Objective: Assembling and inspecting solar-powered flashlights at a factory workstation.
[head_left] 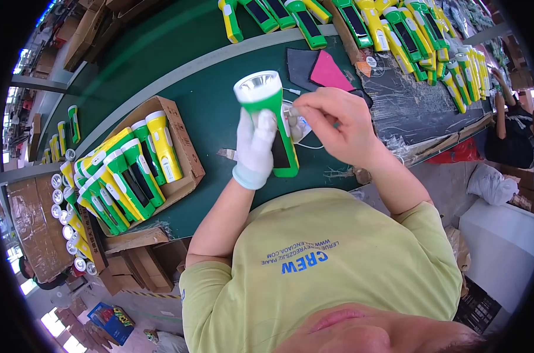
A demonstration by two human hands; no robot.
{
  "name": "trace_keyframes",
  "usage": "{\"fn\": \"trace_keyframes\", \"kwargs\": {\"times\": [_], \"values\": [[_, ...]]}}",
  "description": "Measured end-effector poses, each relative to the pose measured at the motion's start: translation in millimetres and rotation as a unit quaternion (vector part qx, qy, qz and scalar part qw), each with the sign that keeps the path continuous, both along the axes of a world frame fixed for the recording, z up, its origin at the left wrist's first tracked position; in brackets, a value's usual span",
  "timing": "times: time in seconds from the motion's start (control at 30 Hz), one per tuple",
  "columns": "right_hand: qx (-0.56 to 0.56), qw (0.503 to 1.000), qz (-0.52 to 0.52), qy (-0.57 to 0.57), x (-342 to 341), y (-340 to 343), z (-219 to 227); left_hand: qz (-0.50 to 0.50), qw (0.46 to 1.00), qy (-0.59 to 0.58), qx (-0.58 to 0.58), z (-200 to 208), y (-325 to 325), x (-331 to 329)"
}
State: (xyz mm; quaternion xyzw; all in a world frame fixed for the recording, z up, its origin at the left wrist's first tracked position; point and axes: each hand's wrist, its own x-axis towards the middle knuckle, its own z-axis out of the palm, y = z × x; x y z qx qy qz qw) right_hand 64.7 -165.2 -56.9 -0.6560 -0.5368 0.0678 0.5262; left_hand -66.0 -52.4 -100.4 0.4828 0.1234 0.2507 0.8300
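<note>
In a white glove, my left hand is wrapped round a green and white flashlight. It stands nearly upright, its wide silver lamp head at the top and a dark panel along its body. My bare right hand is beside the flashlight's right side, thumb and forefinger pinched together at its edge. What those fingertips hold, if anything, is too small to make out. A thin white cable loops behind them on the green table. Black and pink cloth pieces lie just beyond.
To the left, a cardboard box holds several green and yellow flashlights, with more beyond its far side. Others are piled at the far right and along the back. Another person is at the right edge.
</note>
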Motion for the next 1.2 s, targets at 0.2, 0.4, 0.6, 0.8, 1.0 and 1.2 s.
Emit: {"fn": "trace_keyframes", "kwargs": {"times": [0.2, 0.4, 0.6, 0.8, 1.0, 1.2], "values": [[0.043, 0.994, 0.051, -0.084, -15, -7, 4, -0.065, 0.995, 0.074, 0.014, 3, 1, -6], [-0.039, 0.973, 0.03, 0.224, -13, -16, -5, -0.057, 0.997, 0.041, -0.045, 8, -4, -8], [-0.031, 0.971, 0.008, 0.238, -16, -14, -9, -0.05, 0.996, 0.049, -0.056, 7, -7, -7], [-0.017, 0.985, 0.004, 0.169, -18, -18, -12, -0.081, 0.994, 0.051, -0.059, 3, -7, -10], [0.03, 0.999, 0.01, 0.004, -18, -15, -9, 0.027, 0.999, 0.024, 0.034, 8, -26, -14], [-0.019, 0.999, 0.027, -0.032, -9, -32, -19, -0.035, 0.995, 0.096, -0.02, 0, -16, -21]]}}
